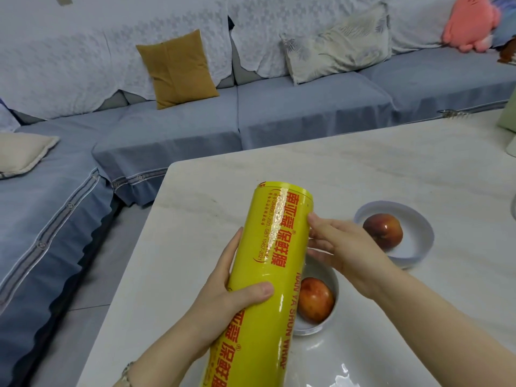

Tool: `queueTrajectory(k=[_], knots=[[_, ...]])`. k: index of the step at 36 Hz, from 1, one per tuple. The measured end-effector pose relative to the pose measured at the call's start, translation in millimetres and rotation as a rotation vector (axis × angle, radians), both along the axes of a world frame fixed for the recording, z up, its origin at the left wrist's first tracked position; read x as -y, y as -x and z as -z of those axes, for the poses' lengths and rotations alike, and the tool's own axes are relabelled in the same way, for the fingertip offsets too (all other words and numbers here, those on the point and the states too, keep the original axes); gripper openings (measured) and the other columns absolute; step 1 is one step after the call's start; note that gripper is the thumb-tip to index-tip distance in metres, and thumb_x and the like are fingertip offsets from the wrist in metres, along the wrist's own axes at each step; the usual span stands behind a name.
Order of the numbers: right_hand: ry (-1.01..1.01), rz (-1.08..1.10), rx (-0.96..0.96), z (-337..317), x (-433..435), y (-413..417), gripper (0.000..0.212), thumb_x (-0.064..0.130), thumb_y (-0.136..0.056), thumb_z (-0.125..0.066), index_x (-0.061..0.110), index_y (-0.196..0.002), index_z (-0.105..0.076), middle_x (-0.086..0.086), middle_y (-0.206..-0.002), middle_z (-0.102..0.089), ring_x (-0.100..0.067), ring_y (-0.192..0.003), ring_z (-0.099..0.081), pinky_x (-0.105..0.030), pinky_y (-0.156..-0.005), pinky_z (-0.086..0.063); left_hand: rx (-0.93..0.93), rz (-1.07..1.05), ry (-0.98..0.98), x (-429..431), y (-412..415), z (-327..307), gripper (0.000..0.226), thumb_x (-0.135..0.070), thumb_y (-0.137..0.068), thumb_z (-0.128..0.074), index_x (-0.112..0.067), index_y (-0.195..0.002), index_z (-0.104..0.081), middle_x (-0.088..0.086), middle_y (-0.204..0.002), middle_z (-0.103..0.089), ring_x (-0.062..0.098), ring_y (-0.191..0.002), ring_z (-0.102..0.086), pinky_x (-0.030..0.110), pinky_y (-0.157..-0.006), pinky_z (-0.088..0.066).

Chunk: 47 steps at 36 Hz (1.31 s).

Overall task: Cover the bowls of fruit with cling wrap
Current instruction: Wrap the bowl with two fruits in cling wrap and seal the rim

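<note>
A big yellow roll of cling wrap (268, 263) with red print is held lengthwise above the white table (363, 169). My left hand (229, 294) grips the roll from the left, thumb across its front. My right hand (340, 247) touches the roll's right side with its fingertips; whether it pinches the film edge is unclear. A small white bowl (333, 277) with a red apple (317, 298) sits just right of the roll, partly hidden by it. A wider white bowl (418, 247) with another red apple (384, 230) stands further right, behind my right hand.
A blue-grey sofa (279, 118) wraps round the table's far and left sides, with a mustard cushion (178, 68), a leaf-print cushion (337, 43) and a pink plush toy (469, 23). A gap of grey floor (83, 317) lies left of the table.
</note>
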State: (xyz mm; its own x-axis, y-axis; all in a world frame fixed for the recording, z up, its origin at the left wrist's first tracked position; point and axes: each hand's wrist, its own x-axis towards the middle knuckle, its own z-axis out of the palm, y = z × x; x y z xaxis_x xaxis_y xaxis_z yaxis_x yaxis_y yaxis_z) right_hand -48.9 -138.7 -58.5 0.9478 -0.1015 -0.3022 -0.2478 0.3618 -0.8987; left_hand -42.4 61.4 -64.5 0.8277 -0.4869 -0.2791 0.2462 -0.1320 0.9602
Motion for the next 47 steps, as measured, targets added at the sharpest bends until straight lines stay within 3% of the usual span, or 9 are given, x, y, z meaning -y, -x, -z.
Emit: queueTrajectory(k=[6, 9, 17, 25, 30, 35, 38, 43, 47], knots=[[-0.105, 0.002, -0.015, 1, 1, 3, 0.018, 0.019, -0.090, -0.053, 0.005, -0.085, -0.063, -0.005, -0.070, -0.054, -0.010, -0.067, -0.053, -0.014, -0.063, -0.053, 0.000, 0.012, -0.009, -3, -1, -1, 0.105, -0.036, -0.047, -0.080, -0.050, -0.137, -0.029, -0.013, -0.109, -0.068, 0.023, -0.096, -0.070, 0.038, -0.070, -0.058], [-0.044, 0.001, 0.018, 2, 1, 5, 0.021, 0.017, -0.092, -0.049, 0.001, -0.096, -0.063, -0.005, -0.072, -0.055, -0.010, -0.068, -0.053, -0.014, -0.064, -0.052, -0.012, 0.013, -0.014, -3, 1, -1, 0.103, -0.035, -0.046, -0.080, -0.049, -0.136, -0.031, -0.012, -0.108, -0.069, 0.024, -0.095, -0.070, 0.038, -0.069, -0.058], [-0.135, 0.156, 0.101, -2, 2, 17, 0.016, 0.013, -0.097, -0.037, 0.008, -0.085, -0.047, -0.006, -0.073, -0.058, -0.016, -0.065, -0.067, -0.024, -0.065, -0.058, 0.013, -0.084, -0.086, -3, 0, 3, 0.108, -0.041, -0.039, -0.082, -0.056, -0.133, -0.032, -0.005, -0.113, -0.066, 0.024, -0.089, -0.071, 0.041, -0.068, -0.059], [-0.433, 0.120, 0.018, -2, 0, 16, 0.019, 0.027, -0.086, -0.051, 0.011, -0.078, -0.045, -0.003, -0.059, -0.039, -0.010, -0.049, -0.044, -0.016, -0.045, -0.046, 0.191, -0.089, -0.216, 6, 0, -9, 0.113, -0.052, -0.032, -0.081, -0.064, -0.129, -0.026, -0.013, -0.117, -0.061, 0.013, -0.088, -0.070, 0.033, -0.069, -0.059], [0.151, -0.291, -0.067, -6, 9, 22, 0.007, 0.020, -0.068, -0.070, 0.015, -0.068, -0.067, 0.004, -0.053, -0.045, -0.005, -0.048, -0.036, -0.017, -0.051, -0.031, 0.313, -0.067, -0.317, 8, -4, -18, 0.103, -0.057, -0.033, -0.081, -0.076, -0.116, -0.022, -0.024, -0.121, -0.056, 0.004, -0.096, -0.066, 0.034, -0.082, -0.057], [0.474, -0.315, 0.018, -6, 18, 27, 0.018, 0.025, -0.076, -0.071, 0.016, -0.061, -0.067, 0.003, -0.063, -0.067, -0.010, -0.063, -0.061, -0.017, -0.066, -0.047, 0.354, -0.055, -0.398, 5, -6, -23, 0.106, -0.061, -0.032, -0.078, -0.077, -0.117, -0.018, -0.025, -0.124, -0.054, 0.003, -0.099, -0.063, 0.029, -0.083, -0.055], [0.350, -0.297, 0.090, -3, 10, 33, 0.015, 0.018, -0.089, -0.056, 0.009, -0.078, -0.062, -0.002, -0.080, -0.074, -0.012, -0.088, -0.067, -0.015, -0.081, -0.048, 0.343, -0.079, -0.400, 6, -9, -25, 0.105, -0.061, -0.031, -0.078, -0.076, -0.117, -0.019, -0.022, -0.123, -0.055, 0.006, -0.097, -0.064, 0.033, -0.083, -0.056], [-0.089, -0.216, 0.028, 0, 2, 38, 0.026, 0.015, -0.068, -0.065, 0.006, -0.089, -0.051, -0.006, -0.063, -0.065, -0.022, -0.066, -0.063, -0.025, -0.069, -0.055, 0.311, -0.093, -0.399, 10, -9, -26, 0.105, -0.060, -0.031, -0.078, -0.073, -0.118, -0.021, -0.019, -0.120, -0.058, 0.009, -0.095, -0.065, 0.033, -0.080, -0.058], [-0.101, -0.374, -0.042, -2, 0, 43, 0.022, 0.010, -0.063, -0.068, 0.009, -0.084, -0.065, -0.003, -0.062, -0.062, -0.012, -0.057, -0.060, -0.023, -0.062, -0.056, 0.284, -0.121, -0.364, 10, -5, -27, 0.104, -0.057, -0.031, -0.081, -0.071, -0.118, -0.024, -0.020, -0.116, -0.059, 0.008, -0.092, -0.067, 0.031, -0.077, -0.058]])
